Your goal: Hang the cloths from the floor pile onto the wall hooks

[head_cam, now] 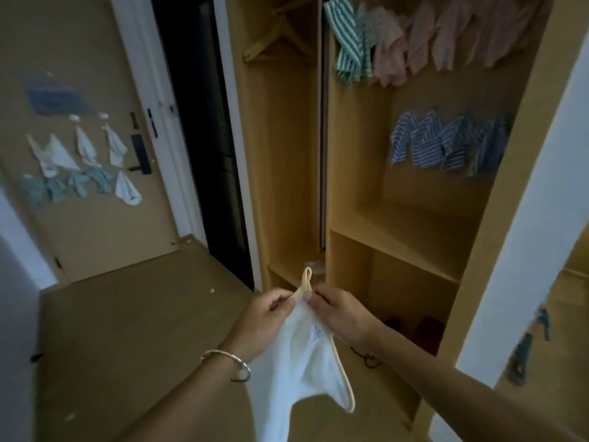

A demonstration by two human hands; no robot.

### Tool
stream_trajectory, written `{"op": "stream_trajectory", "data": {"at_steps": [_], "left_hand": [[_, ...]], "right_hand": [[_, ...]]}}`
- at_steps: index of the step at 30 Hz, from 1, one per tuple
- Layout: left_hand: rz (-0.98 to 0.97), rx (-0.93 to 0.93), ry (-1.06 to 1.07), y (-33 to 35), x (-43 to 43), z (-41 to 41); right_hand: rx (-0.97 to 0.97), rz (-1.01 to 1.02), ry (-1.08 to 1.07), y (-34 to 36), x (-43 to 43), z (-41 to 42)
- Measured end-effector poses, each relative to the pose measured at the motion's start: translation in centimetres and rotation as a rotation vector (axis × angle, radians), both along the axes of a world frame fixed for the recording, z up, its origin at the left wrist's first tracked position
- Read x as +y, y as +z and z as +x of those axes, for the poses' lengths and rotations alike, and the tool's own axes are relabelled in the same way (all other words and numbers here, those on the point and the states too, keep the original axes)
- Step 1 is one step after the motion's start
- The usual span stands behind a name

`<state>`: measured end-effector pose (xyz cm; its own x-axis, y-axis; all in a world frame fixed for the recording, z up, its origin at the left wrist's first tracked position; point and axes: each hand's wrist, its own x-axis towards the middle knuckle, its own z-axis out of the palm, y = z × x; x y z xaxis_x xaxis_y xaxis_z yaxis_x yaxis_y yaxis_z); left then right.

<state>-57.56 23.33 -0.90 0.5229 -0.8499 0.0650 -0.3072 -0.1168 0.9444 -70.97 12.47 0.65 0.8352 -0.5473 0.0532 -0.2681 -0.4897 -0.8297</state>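
Lower centre of frame: white cloth (296,355), held up in front of the wardrobe (287,154), off the floor, hanging limp below both hands.
Left hand (264,317): pinches the cloth's top corner just left of the loop, fingers curled.
Right hand (341,314): pinches the same corner from the right, thumb and fingers closed on the trim.
Loop (307,279): cream cord, stands free above the fingertips, on no hook yet.
Handling: looks light, soft and floppy; sags wherever unsupported; not fragile, unlikely to slide out of a pinch.
Where to hold: probably best at the base of the loop, so that the loop stands open for a hook.
Hooks (74,118): pale knobs on the door at upper left, small cloths (86,148) hanging beneath; well apart from the hands.
Floor pile: not in view.
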Motion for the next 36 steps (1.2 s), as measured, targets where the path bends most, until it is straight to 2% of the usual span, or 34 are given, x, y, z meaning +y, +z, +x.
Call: {"op": "stream_trajectory", "data": {"at_steps": [6,13,17,24,30,36], "left_hand": [[0.031,-0.046,0.153,1.1,-3.6,7.3],[0.070,-0.005,0.346,0.3,-3.7,14.8],[0.020,0.016,0.396,-0.5,-3.8,19.0],[-0.050,-0.024,0.433,-0.2,-6.2,29.4],[-0.121,-0.123,0.430,3.2,-7.0,39.3],[-0.158,-0.064,0.499,2.8,-4.6,48.2]], "right_hand": [[-0.130,0.116,0.128,1.0,-5.6,9.2],[-0.121,0.196,0.218,0.8,-6.2,19.1],[-0.087,0.270,0.227,0.8,-6.2,23.9],[-0.022,0.159,0.189,2.1,-8.1,34.0],[-0.006,0.047,0.195,5.1,-8.8,46.2],[0.031,0.068,0.344,4.0,-5.6,55.9]]}}
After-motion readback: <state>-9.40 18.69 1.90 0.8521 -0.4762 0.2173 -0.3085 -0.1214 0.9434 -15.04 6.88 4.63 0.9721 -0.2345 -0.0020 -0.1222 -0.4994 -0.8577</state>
